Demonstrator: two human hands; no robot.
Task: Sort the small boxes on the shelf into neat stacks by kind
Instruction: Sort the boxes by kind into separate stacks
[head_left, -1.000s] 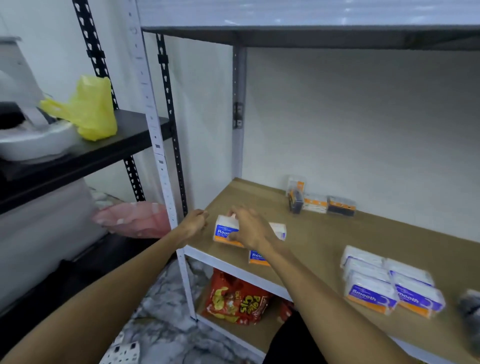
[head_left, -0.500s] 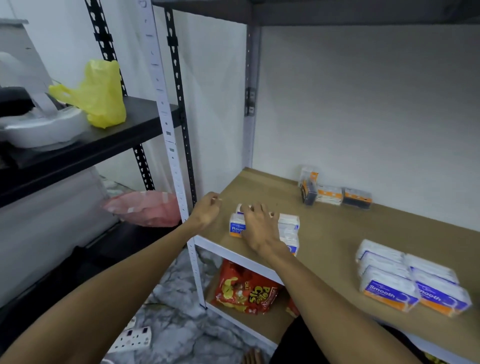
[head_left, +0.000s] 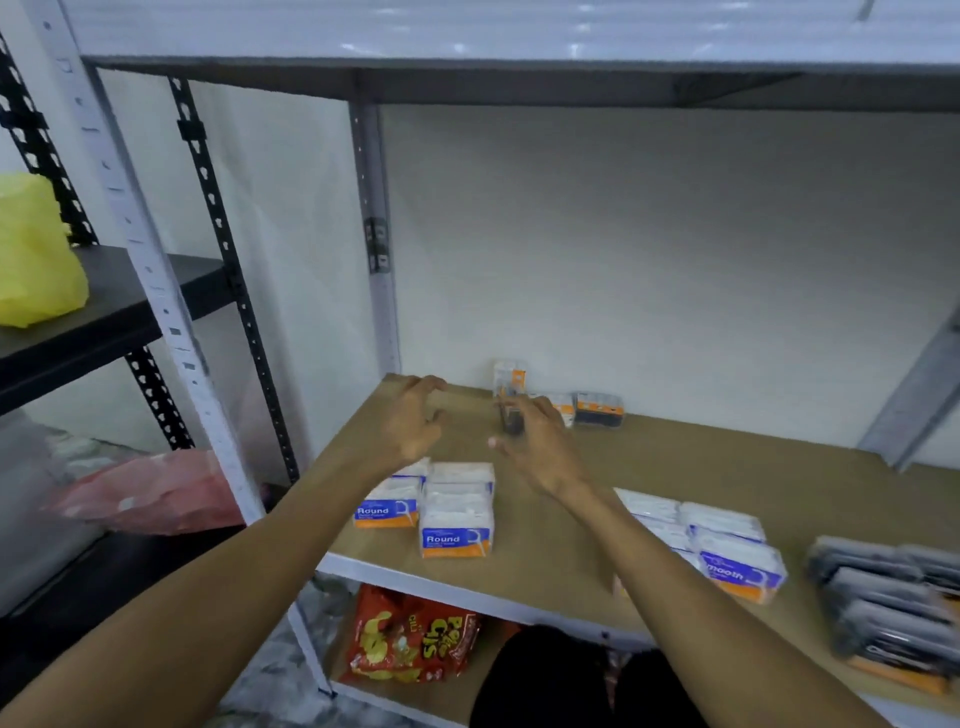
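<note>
While both hands hover empty with fingers spread above the shelf (head_left: 675, 467), the right hand (head_left: 540, 447) is nearer the loose small boxes (head_left: 597, 409) along the back edge, just beyond its fingertips, and the left hand (head_left: 415, 423) hangs over the back-left corner.

Both hands, left (head_left: 413, 423) and right (head_left: 537, 449), lifted off the Round boxes (head_left: 441, 506), now open above the shelf (head_left: 675, 467), reaching rearward.
</note>
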